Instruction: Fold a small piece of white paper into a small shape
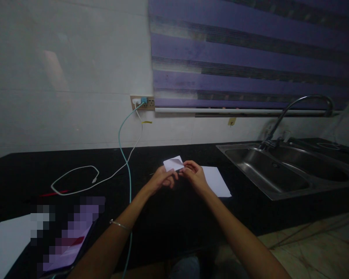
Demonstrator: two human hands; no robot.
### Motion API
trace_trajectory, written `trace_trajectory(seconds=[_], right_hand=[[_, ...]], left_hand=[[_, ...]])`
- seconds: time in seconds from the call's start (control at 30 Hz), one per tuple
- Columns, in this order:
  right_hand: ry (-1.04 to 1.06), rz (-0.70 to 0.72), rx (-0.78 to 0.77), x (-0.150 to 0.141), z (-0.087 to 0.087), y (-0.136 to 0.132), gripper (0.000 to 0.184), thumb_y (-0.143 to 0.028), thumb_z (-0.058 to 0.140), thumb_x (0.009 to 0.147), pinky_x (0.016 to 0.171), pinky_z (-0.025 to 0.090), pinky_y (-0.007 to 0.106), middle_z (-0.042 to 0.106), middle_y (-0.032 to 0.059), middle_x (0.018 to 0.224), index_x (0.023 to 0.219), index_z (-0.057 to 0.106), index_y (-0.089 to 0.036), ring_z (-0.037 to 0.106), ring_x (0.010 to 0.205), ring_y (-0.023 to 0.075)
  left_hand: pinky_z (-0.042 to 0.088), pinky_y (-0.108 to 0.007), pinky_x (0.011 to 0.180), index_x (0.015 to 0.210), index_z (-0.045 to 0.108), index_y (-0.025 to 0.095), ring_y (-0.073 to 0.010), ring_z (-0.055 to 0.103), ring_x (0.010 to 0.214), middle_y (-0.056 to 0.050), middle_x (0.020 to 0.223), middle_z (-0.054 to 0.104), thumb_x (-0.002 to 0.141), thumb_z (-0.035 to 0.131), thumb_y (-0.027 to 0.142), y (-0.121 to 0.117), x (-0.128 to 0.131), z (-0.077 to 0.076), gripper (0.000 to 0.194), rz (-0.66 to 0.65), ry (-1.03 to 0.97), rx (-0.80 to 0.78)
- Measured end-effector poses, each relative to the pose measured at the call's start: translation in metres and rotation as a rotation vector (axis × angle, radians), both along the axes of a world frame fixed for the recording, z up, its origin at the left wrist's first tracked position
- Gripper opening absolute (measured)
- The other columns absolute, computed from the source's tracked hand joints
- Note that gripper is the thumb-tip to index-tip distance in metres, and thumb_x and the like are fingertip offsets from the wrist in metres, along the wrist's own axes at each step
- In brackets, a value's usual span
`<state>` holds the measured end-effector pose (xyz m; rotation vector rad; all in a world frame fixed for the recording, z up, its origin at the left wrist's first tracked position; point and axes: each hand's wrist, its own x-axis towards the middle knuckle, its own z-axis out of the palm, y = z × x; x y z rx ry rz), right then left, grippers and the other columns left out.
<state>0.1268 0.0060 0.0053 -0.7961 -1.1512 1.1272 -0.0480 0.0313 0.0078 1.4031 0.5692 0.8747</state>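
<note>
A small piece of white paper [173, 163], apparently folded, is held above the dark counter between both hands. My left hand [163, 178] grips its lower left part, thumb on top and the other fingers curled beneath. My right hand [194, 173] pinches the paper's right corner with thumb and fingertips. Behind and to the right of that hand, a larger stack of white paper [216, 181] lies flat on the counter. A bracelet circles my left wrist. The undersides of the fingers on the paper are partly hidden.
At right is a steel double sink [258, 170] with a curved faucet [291, 100]. A teal cable [129, 174] and a white cable [75, 192] run from the wall socket [147, 102] across the counter [174, 221]. At lower left lie a white sheet [8, 240], a tablet-like screen [72, 240] and a red pen-like object [54, 193].
</note>
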Motion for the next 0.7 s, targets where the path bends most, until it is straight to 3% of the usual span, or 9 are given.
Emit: trace_trajectory(seconds=[0.2,0.5,0.7], right_hand=[[-0.011,-0.130,0.016,0.001,-0.007,0.007,0.022,-0.028,0.073,0.068,0.072,0.056,0.032,0.067,0.0017,0.074,0.085,0.065,-0.018,0.065,0.068,0.0161],[-0.114,-0.220,0.059,0.002,-0.002,0.002,0.014,-0.027,0.071,0.069,0.069,0.053,0.034,0.069,0.0034,0.068,0.080,0.070,-0.019,0.066,0.066,0.0200],[-0.260,-0.360,0.219,0.001,0.001,-0.003,0.009,-0.023,0.064,0.075,0.069,0.051,0.033,0.067,0.0041,0.074,0.080,0.071,-0.021,0.065,0.070,0.0199]], left_hand=[[0.020,-0.015,0.035,0.101,0.056,0.010,-0.0083,0.057,0.039,-0.006,0.076,0.065,0.079,0.064,0.046,-0.001,0.003,0.000,0.043,0.015,-0.016,-0.009],[0.022,-0.015,0.033,0.096,0.057,0.010,-0.0081,0.057,0.039,-0.007,0.076,0.067,0.080,0.061,0.047,0.000,0.003,0.000,0.041,0.015,-0.011,-0.026],[0.025,-0.016,0.036,0.096,0.058,0.009,-0.0089,0.058,0.042,-0.007,0.076,0.067,0.075,0.070,0.037,-0.008,0.002,0.008,0.037,-0.025,-0.025,-0.018]])
